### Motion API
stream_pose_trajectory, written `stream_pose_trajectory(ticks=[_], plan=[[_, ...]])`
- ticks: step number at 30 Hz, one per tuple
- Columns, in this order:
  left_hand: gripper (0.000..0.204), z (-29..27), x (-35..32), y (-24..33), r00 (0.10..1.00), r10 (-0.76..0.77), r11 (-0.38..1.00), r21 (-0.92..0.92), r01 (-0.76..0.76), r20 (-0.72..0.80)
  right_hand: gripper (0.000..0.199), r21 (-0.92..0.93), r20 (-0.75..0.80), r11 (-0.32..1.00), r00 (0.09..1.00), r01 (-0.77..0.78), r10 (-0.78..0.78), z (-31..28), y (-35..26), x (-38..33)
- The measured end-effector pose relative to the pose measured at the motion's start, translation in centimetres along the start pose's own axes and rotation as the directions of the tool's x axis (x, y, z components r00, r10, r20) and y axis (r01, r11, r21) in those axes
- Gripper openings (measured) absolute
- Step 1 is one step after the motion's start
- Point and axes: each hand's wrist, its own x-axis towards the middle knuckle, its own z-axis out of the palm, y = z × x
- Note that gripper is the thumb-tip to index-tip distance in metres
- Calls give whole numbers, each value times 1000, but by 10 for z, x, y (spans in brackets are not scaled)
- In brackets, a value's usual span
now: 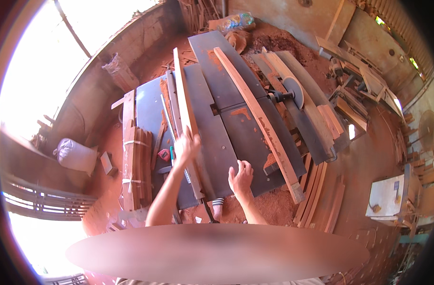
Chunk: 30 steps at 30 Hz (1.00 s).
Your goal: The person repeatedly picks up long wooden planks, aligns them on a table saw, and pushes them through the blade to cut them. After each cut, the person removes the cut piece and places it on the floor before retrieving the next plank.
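My left hand rests flat, fingers spread, on the near end of a long narrow wooden plank that stands on edge along the dark metal machine table. My right hand lies on the machine table near its front edge, fingers loosely curled, holding nothing. A second long, slightly curved plank lies diagonally across the table to the right of both hands.
Stacked wooden slats sit on the table's left side, with a red tape measure beside them. A round metal disc and more boards lie at the right. Red sawdust covers the floor; a white sack stands at left.
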Motion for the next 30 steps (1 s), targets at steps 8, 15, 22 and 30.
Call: stream_pose_trajectory(ticks=[8, 15, 22, 30], plan=[[73, 20, -295, 76, 934, -65, 179, -917, 358, 352, 57, 526, 844, 416, 516, -742, -146, -77, -26, -42], [57, 43, -327, 38, 737, 14, 498, -644, 581, 676, 44, 458, 773, 630, 631, -627, 67, -180, 64, -145], [43, 67, -205, 36, 937, -22, 644, -712, 280, 348, 44, 418, 700, 685, 692, -597, 176, -242, 109, -247], [85, 124, -136, 23, 845, -235, 601, -611, 515, 481, 43, 399, 845, 398, 500, -826, 191, -235, 99, -293]])
